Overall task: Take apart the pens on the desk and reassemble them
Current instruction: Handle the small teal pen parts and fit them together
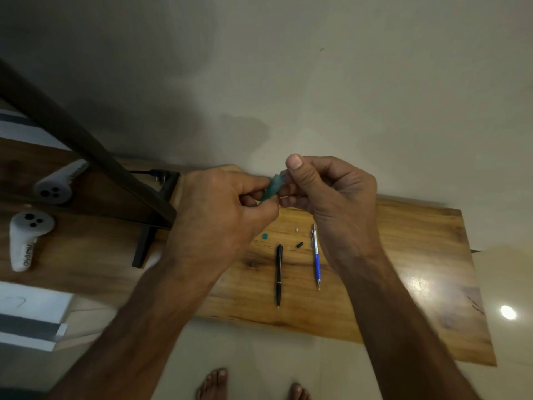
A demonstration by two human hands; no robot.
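A teal pen part [272, 187] is held in the air above the wooden desk [403, 269]. My left hand [219, 209] pinches its lower end and my right hand [331, 189] grips its upper end, thumb up; most of the part is hidden by fingers. On the desk below lie a black pen [279, 274], a blue and silver pen [316, 255], a small teal piece [265, 235], a small black tip [300, 245] and a tiny pale piece [296, 229].
Two white hand controllers [27, 238] [57, 183] lie at the desk's left, beside a dark metal frame [115, 174] with a leg on the desk. A wall rises behind the desk. Bare feet [213, 383] stand on the pale floor below.
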